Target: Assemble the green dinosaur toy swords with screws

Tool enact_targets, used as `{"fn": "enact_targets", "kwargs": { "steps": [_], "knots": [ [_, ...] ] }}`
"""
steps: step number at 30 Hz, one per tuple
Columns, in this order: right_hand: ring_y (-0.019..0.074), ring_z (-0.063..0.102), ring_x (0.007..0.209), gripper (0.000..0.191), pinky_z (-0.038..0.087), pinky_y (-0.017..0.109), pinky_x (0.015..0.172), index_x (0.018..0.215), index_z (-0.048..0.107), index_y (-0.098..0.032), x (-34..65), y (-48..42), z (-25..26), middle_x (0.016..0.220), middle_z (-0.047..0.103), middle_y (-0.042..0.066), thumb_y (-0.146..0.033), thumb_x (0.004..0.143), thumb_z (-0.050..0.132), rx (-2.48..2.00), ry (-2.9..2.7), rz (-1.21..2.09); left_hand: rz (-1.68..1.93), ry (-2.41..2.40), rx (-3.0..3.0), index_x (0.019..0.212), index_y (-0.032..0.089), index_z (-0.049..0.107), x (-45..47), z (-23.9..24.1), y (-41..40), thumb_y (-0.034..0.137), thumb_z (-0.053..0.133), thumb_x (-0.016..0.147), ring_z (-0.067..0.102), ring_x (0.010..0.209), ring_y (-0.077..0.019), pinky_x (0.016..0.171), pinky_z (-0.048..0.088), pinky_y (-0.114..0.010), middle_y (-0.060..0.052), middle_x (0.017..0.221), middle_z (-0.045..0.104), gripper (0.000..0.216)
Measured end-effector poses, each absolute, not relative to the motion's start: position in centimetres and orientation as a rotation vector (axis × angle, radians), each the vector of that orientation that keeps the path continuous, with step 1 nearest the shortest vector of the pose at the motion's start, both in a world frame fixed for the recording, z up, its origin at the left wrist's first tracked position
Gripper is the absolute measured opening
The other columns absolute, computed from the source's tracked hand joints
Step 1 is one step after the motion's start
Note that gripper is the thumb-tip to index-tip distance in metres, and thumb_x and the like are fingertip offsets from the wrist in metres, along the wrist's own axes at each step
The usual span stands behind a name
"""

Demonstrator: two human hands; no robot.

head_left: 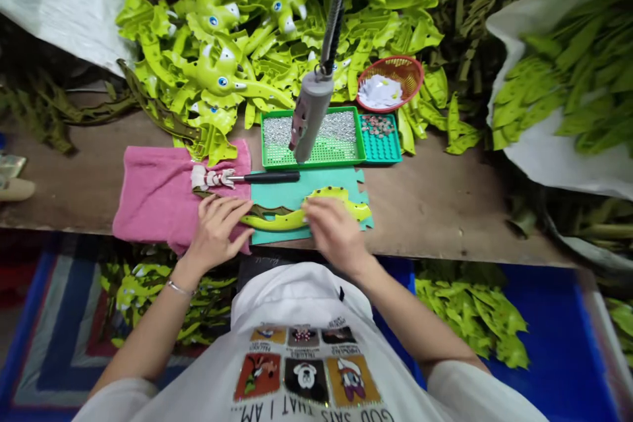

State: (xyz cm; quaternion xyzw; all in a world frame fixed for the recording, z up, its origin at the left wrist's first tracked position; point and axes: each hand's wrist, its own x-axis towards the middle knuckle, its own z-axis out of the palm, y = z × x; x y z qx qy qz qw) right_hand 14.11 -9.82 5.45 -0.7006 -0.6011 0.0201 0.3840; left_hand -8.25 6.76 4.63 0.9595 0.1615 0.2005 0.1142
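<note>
A lime-green plastic dinosaur shell [297,213] lies on a teal foam mat [297,191] at the table's near edge. My left hand [216,231] rests with fingers spread on the shell's tail end and the pink cloth [158,194]. My right hand [333,231] presses down on the shell's middle, fingers curved over it. Just beyond the mat lies a black-handled tool [247,178]. A grey electric screwdriver [310,115] hangs on a cable above the green screw tray [311,138].
A big heap of lime-green dinosaur parts [237,33] fills the back of the table. A small teal tray [380,138] and a red basket [390,82] stand right of the screw tray. White sacks of green parts [568,79] sit at right; more parts lie below the table.
</note>
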Motion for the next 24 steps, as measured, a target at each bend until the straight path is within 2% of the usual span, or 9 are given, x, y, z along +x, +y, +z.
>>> {"fn": "enact_targets", "kwargs": {
  "steps": [2,5,8,10,14,18,21,24],
  "knots": [
    [0.0264,0.067,0.098,0.026,0.055,0.042,0.087,0.113,0.066,-0.02,17.7,-10.7,5.7,0.103,0.073,0.013,-0.027,0.097,0.047,-2.068,-1.234,0.028,0.578,0.437,2.828,0.144,0.022,0.048,-6.6,5.0,4.9,0.041,0.065,0.09,0.06,0.116,-0.031,0.109,0.032,-0.054,-0.013,0.121,0.069,0.059],
    [0.0296,0.068,0.081,0.033,0.05,0.039,0.071,0.113,0.064,-0.017,21.0,-10.8,5.7,0.092,0.073,0.015,-0.037,0.098,0.042,-2.441,-1.025,0.231,0.524,0.381,2.855,0.148,0.016,0.039,-3.6,4.6,2.8,0.041,0.063,0.093,0.06,0.117,-0.0309,0.108,0.033,-0.052,-0.017,0.124,0.068,0.065],
    [0.0279,0.066,0.067,0.033,0.041,0.033,0.06,0.101,0.065,-0.02,21.8,-10.4,5.2,0.078,0.072,0.012,-0.037,0.099,0.037,-2.577,-1.054,0.445,0.509,0.352,2.895,0.145,0.015,0.044,-1.7,4.0,2.2,0.037,0.062,0.094,0.065,0.104,-0.0279,0.099,0.04,-0.045,-0.015,0.116,0.07,0.059],
    [0.0257,0.066,0.065,0.032,0.037,0.031,0.058,0.093,0.062,-0.021,21.6,-10.0,5.0,0.075,0.071,0.009,-0.034,0.099,0.034,-2.516,-1.071,0.459,0.537,0.308,2.925,0.142,0.016,0.048,-1.3,3.9,2.6,0.036,0.061,0.094,0.065,0.098,-0.0267,0.089,0.044,-0.041,-0.014,0.111,0.071,0.053],
    [0.0219,0.065,0.062,0.028,0.036,0.03,0.058,0.092,0.059,-0.022,20.7,-9.3,4.8,0.071,0.068,0.005,-0.033,0.098,0.034,-2.285,-1.063,0.383,0.558,0.331,2.951,0.138,0.017,0.053,-2.0,4.6,4.0,0.034,0.058,0.096,0.063,0.095,-0.0271,0.084,0.045,-0.041,-0.013,0.11,0.07,0.046],
    [0.0197,0.064,0.06,0.02,0.043,0.029,0.06,0.093,0.06,-0.026,19.9,-8.8,5.2,0.065,0.067,0.0,-0.034,0.097,0.041,-2.076,-1.193,0.438,0.517,0.387,2.927,0.134,0.019,0.056,-2.8,4.8,5.2,0.031,0.057,0.095,0.061,0.094,-0.0283,0.085,0.045,-0.043,-0.012,0.108,0.069,0.041],
    [0.0189,0.068,0.073,0.019,0.05,0.03,0.07,0.085,0.062,-0.025,22.3,-8.4,6.0,0.079,0.072,0.002,-0.033,0.095,0.048,-2.021,-1.205,0.395,0.487,0.4,2.908,0.137,0.02,0.053,-3.0,4.6,5.5,0.031,0.056,0.095,0.061,0.101,-0.0291,0.089,0.045,-0.045,-0.013,0.113,0.067,0.043],
    [0.0207,0.068,0.085,0.016,0.051,0.035,0.079,0.092,0.066,-0.019,29.2,-7.8,7.3,0.094,0.074,0.008,-0.028,0.093,0.053,-2.07,-1.009,0.16,0.466,0.422,2.894,0.146,0.017,0.042,-2.8,4.5,5.1,0.035,0.057,0.095,0.057,0.114,-0.0324,0.097,0.042,-0.048,-0.017,0.126,0.063,0.057]
  ]
}}
